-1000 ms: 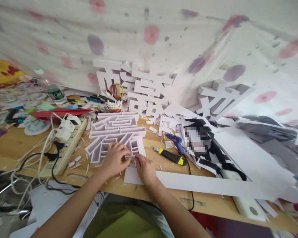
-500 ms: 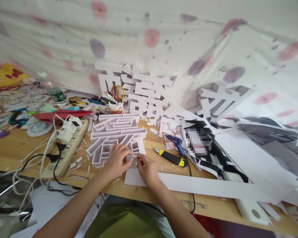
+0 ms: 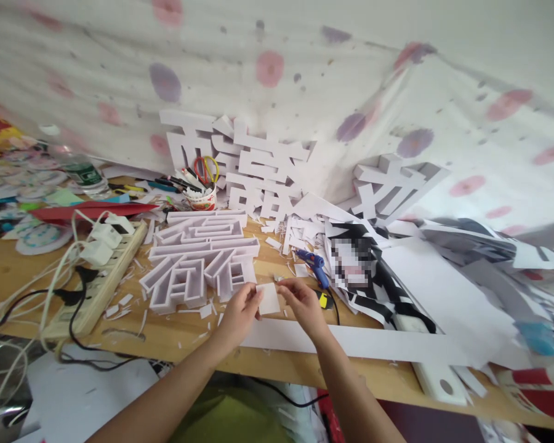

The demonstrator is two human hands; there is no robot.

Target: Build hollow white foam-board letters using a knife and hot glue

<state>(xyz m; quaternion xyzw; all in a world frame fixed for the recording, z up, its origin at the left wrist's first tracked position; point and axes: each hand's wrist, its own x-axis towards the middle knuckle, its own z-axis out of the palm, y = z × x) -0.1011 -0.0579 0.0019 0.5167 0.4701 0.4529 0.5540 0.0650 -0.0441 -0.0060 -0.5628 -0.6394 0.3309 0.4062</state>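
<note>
A small, flat square of white foam board (image 3: 268,299) is held up between my hands over the table's front part. My left hand (image 3: 240,311) pinches its left edge between thumb and fingers. The fingertips of my right hand (image 3: 305,303) are closed at its upper right edge. Left of my hands lies a white hollow letter form (image 3: 203,248) with upright walls and open compartments. A yellow and black utility knife (image 3: 324,299) is mostly hidden behind my right hand. Below my hands runs a long white strip (image 3: 364,342).
Further back lies a blue glue gun (image 3: 314,263). A cup (image 3: 202,200) holds scissors and pens. White letter shapes (image 3: 258,166) lean on the curtained wall. At left, a power strip (image 3: 96,277) carries chargers and tangled cords. White sheets (image 3: 425,277) cover the right side.
Both hands have moved right, away from the letter form, and the white square now faces me flat instead of edge-on. My right hand now covers most of the knife. The view has shifted right.
</note>
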